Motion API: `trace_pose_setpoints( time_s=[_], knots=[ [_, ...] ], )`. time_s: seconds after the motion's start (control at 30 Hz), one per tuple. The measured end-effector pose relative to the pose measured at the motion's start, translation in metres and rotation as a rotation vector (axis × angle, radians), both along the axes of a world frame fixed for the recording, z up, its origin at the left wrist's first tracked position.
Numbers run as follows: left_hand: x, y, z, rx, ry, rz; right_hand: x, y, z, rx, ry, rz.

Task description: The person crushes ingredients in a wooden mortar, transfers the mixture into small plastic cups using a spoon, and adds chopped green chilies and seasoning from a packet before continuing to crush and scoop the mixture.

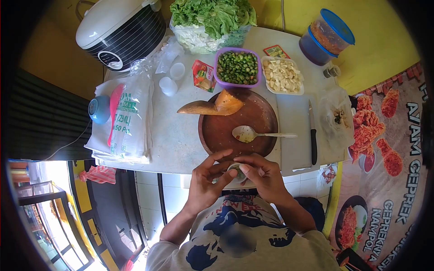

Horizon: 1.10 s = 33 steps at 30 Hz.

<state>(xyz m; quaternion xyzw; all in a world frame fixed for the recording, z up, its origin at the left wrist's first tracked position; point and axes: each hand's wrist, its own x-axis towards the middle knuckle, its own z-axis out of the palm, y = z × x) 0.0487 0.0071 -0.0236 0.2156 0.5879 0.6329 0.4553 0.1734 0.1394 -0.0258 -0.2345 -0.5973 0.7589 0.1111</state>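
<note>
Close to my body, just off the table's front edge, a small clear plastic cup (237, 176) with something greenish inside is held between both hands. My left hand (205, 181) grips its left side, and my right hand (267, 177) closes on the other side with the thumb near the rim. The fingers partly hide the cup; whether a lid sits on it I cannot tell. Just beyond the hands lies a round brown mortar (264, 106) with a metal spoon (245, 134) resting in it, its handle over the rim. A wooden pestle (210, 107) leans across the mortar's far left side.
Behind the mortar stand a purple tub of chopped green chillies (238, 67) and a white tray of peeled garlic (284, 77). A knife (313, 140) lies right. Left are small empty cups (168, 86), a plastic pack (131, 117) and a rice cooker (124, 38). Lettuce (212, 18) fills a box behind.
</note>
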Motion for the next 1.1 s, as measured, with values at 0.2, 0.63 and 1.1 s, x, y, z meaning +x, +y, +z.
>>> trace_pose_setpoints(
  time_s=[0.2, 0.63, 1.1],
  knots=[
    [0.002, 0.003, 0.000, 0.054, 0.030, 0.003, 0.000, -0.001, -0.005, 0.045, 0.016, -0.019],
    [0.002, 0.011, -0.002, -0.005, 0.075, 0.148, -0.004, -0.004, 0.008, -0.051, -0.011, -0.009],
    [-0.001, 0.004, 0.008, -0.050, 0.115, 0.004, 0.006, -0.002, 0.005, -0.165, -0.025, 0.031]
  ],
)
